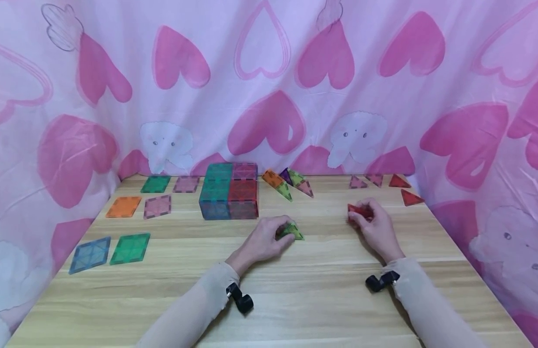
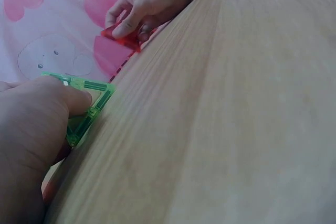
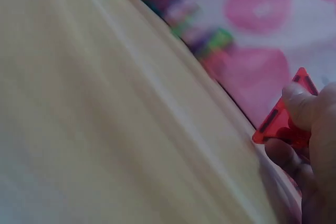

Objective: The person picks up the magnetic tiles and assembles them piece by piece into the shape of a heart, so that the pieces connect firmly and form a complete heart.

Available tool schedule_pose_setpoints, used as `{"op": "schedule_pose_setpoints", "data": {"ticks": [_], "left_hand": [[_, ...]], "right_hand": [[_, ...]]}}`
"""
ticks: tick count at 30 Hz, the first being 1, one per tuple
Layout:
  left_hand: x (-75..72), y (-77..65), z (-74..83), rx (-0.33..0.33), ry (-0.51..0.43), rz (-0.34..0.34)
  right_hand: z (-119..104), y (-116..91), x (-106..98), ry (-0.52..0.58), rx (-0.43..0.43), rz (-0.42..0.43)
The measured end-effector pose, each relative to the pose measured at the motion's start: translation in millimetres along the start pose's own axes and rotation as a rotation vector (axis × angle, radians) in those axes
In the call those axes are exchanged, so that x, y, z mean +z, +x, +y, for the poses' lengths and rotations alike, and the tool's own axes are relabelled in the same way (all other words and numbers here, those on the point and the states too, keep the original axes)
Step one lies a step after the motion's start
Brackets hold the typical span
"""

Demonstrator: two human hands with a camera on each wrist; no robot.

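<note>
Near the middle of the table my left hand (image 1: 265, 238) pinches a translucent yellow-green triangular magnetic tile (image 1: 296, 233). The left wrist view shows that green tile (image 2: 93, 109) tilted up off the wood, with the thumb along it. Farther right, my right hand (image 1: 376, 227) grips a translucent red triangular magnetic tile (image 1: 359, 210). In the right wrist view the red tile (image 3: 283, 121) is held between thumb and fingers, partly covered by them. The two hands are well apart, and their tiles do not touch.
A block built of green, blue, pink and red tiles (image 1: 229, 191) stands at the back. Right of it lie joined orange, green, purple and pink tiles (image 1: 275, 181). Loose pink and red triangles (image 1: 411, 197) lie at far right; several square tiles (image 1: 130, 248) lie at left.
</note>
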State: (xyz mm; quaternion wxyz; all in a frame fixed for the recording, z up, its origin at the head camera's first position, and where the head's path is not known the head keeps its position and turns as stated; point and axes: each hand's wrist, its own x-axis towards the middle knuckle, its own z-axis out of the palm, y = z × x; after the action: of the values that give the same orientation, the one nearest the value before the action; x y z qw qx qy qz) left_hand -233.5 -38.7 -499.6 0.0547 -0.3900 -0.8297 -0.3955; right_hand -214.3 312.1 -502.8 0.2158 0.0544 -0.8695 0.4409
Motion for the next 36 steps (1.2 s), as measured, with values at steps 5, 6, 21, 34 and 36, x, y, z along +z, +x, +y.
{"op": "schedule_pose_setpoints", "data": {"ticks": [5, 6, 21, 34, 36], "left_hand": [[-2.0, 0.5, 0.8, 0.008, -0.022, 0.015], [-2.3, 0.4, 0.7, 0.008, -0.023, 0.017], [-5.4, -0.5, -0.1, 0.02, 0.007, 0.012], [-0.4, 0.1, 0.2, 0.043, 0.019, 0.014], [0.1, 0.5, 0.4, 0.049, 0.019, 0.015]], "right_hand": [[-28, -8, 28, 0.131, -0.03, -0.136], [-33, -10, 34, 0.163, -0.033, -0.158], [-75, -34, 70, 0.272, -0.099, -0.297], [-47, -23, 43, 0.375, -0.151, -0.076], [-36, -17, 33, 0.339, -0.151, 0.006]]}}
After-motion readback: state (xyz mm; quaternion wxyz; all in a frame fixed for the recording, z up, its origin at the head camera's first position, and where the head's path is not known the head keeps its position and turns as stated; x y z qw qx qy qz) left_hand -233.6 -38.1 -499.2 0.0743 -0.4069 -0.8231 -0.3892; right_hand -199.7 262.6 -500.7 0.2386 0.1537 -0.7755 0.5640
